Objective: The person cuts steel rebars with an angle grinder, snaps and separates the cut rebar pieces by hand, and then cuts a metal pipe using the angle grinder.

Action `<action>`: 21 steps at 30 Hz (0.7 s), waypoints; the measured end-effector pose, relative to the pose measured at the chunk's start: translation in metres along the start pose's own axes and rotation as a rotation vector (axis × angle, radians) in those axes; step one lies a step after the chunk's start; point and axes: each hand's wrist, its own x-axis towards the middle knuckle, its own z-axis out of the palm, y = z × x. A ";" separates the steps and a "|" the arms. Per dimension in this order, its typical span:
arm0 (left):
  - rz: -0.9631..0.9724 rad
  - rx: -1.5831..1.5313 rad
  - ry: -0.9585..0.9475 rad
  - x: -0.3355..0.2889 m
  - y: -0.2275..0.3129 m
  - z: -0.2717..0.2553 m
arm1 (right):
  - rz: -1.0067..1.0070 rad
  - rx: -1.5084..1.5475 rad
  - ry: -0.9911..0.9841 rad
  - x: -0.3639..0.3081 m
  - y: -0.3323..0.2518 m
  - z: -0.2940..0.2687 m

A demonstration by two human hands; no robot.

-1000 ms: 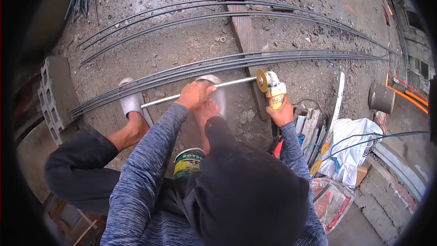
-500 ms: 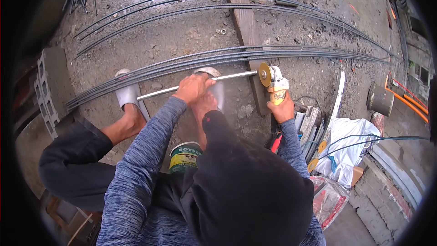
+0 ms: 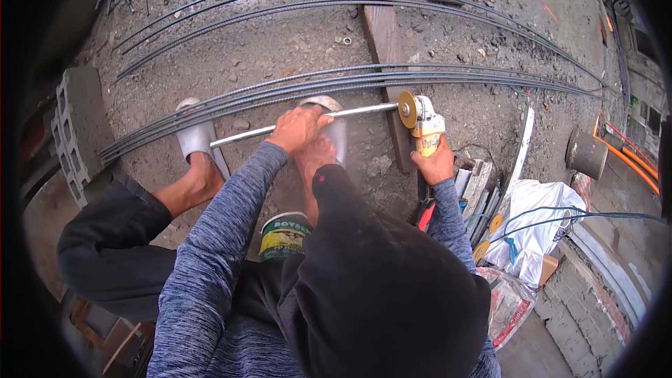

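My left hand [image 3: 299,129] is closed around a straight silver metal rod [image 3: 245,136], above my right foot. The rod runs from beside my left slipper [image 3: 197,140] to a yellowish disc [image 3: 407,109] at its right end. That disc belongs to an angle grinder [image 3: 427,129] with a worn yellow and white body. Wrapped around the grinder's body is my right hand [image 3: 435,162]. Rod end and disc meet or nearly meet; whether they touch I cannot tell. Part of the rod is hidden under my left fingers.
Several long rebars [image 3: 280,86] lie across the ground over my slippers, resting on a wooden plank [image 3: 381,35]. A concrete block [image 3: 77,133] stands at left. A paint bucket [image 3: 283,238] is between my legs. At right lie a white sack [image 3: 532,213] and spare discs [image 3: 495,222].
The view has shifted slightly, with the far rebars sitting a little higher in it. Both hands keep their grips, and rod and grinder stay almost in place.
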 end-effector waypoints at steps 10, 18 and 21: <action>0.003 0.007 0.010 0.001 0.001 -0.001 | -0.034 0.039 0.007 0.000 0.001 0.002; -0.004 -0.011 -0.017 0.002 0.000 -0.003 | -0.023 0.000 -0.009 0.001 0.000 0.001; -0.001 0.000 -0.007 0.001 0.001 -0.003 | 0.005 -0.012 -0.018 0.000 0.000 0.001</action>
